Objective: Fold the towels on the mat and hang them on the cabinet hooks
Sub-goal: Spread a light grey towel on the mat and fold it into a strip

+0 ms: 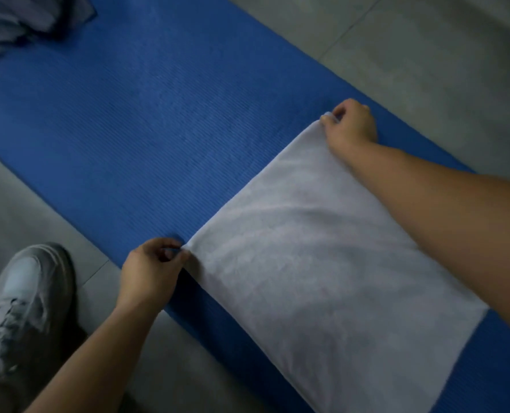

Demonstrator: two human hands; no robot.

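A pale terry towel [322, 272] lies flat across the ribbed blue mat [146, 138]. The left hand [151, 271] pinches its near-left corner; the right hand [350, 123] pinches the far corner. Bare mat stretches far-left toward a crumpled striped cloth [24, 22]. A grey sneaker [24, 299] stands on the tiled floor [444, 64].

Mat [128, 129]: blue, fine ribbed lines. Towel [322, 278]: plain pale grey-white. Cloth [18, 22]: grey-blue, faint stripes. Shoe [24, 299]: grey. Floor [441, 55]: grey tiles.

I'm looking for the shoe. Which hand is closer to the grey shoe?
Left. The left hand pinches a corner of the white towel just right of the grey shoe; the right hand pinches the far corner, much farther away.
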